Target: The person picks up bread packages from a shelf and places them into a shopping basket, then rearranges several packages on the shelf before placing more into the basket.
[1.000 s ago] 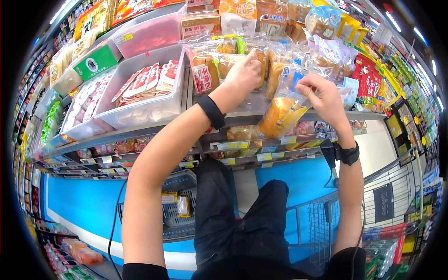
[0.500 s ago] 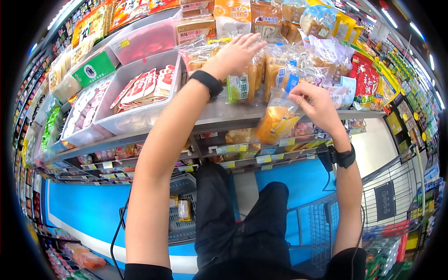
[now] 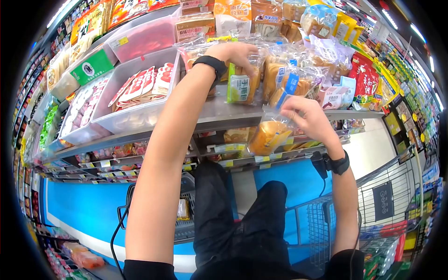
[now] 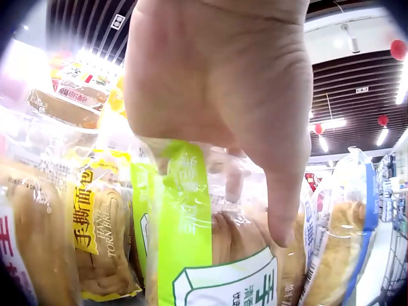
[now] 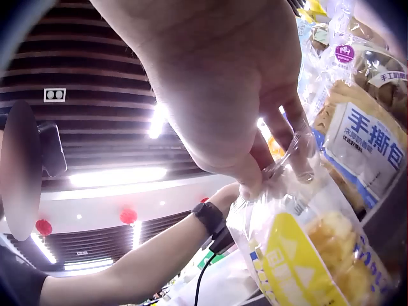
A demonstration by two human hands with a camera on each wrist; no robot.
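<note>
My right hand (image 3: 308, 119) pinches the gathered clear top of a bread bag (image 3: 267, 137), which hangs in front of the shelf edge. In the right wrist view this bread bag (image 5: 293, 261) shows a yellow label and golden bread. At the front of the shelf stands a green-labelled bread bag (image 3: 240, 86). Over its top reaches my left hand (image 3: 235, 53). From the left wrist, the thumb lies on the near side of the green-labelled bag (image 4: 185, 229), with fingers showing through the plastic behind it.
More bagged bread (image 3: 275, 79) stands right of the green-labelled bag. A clear bin (image 3: 135, 116) of red-and-white packs sits to the left. On the floor below are a grey basket (image 3: 186, 228) and, at right, a wire shopping cart (image 3: 322, 228).
The green-labelled bag came to the shelf front; my left hand opened above the bags, then bent down over it. My right hand moved slightly down and left with its bread bag.
</note>
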